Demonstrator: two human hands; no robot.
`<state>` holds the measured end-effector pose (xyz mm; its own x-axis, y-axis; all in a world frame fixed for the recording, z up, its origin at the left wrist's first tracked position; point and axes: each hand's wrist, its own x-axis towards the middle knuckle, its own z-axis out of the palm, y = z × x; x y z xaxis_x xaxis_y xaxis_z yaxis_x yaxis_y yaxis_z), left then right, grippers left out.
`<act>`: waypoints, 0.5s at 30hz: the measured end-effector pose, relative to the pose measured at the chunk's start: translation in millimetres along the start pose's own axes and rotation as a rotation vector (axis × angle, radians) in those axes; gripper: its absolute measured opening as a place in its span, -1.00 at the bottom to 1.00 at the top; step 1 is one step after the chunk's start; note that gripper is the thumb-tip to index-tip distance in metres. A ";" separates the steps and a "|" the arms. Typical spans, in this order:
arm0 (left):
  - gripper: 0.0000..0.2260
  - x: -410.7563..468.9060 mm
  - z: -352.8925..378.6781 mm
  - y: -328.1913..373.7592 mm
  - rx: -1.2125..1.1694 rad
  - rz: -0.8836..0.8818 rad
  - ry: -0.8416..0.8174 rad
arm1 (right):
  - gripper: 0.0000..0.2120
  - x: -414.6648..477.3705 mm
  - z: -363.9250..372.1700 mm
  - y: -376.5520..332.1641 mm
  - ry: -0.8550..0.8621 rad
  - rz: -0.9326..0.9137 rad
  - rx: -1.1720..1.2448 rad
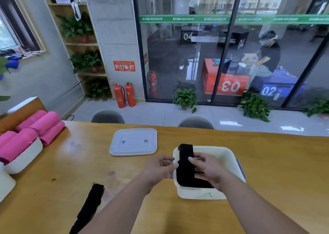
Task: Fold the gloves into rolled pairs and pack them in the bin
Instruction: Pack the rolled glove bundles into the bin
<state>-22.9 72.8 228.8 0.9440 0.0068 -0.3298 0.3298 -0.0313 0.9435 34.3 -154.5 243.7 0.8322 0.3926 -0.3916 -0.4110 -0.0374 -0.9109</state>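
A long black glove (185, 164) lies over the left side of the white bin (229, 155), its far end poking above the rim. My right hand (206, 169) holds this glove, fingers curled over it. My left hand (160, 166) is just left of the bin, fingertips at the glove's left edge; whether they pinch it is unclear. Another black glove (90, 205) lies stretched on the wooden table (71, 162) near the front, left of my left forearm.
The bin's translucent lid (133, 142) lies flat on the table behind my left hand. A white basket (25, 159) with pink rolled cloths (44, 125) stands at the left edge. Two chair backs (107, 117) show beyond the table's far edge.
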 end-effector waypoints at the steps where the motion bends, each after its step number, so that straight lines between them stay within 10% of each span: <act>1: -0.61 3.5 2.8 -3.3 0.042 0.004 0.023 | -0.74 0.7 -10.8 -0.3 0.029 0.002 -0.004; 15: -0.47 30.5 19.9 -47.5 0.559 0.032 0.218 | -0.87 22.1 -110.0 16.7 0.469 0.020 -0.520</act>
<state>-9.9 54.7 173.2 0.9520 0.1998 -0.2318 0.3050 -0.5554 0.7737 86.8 -247.5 205.6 0.9474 -0.0465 -0.3167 -0.2934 -0.5216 -0.8012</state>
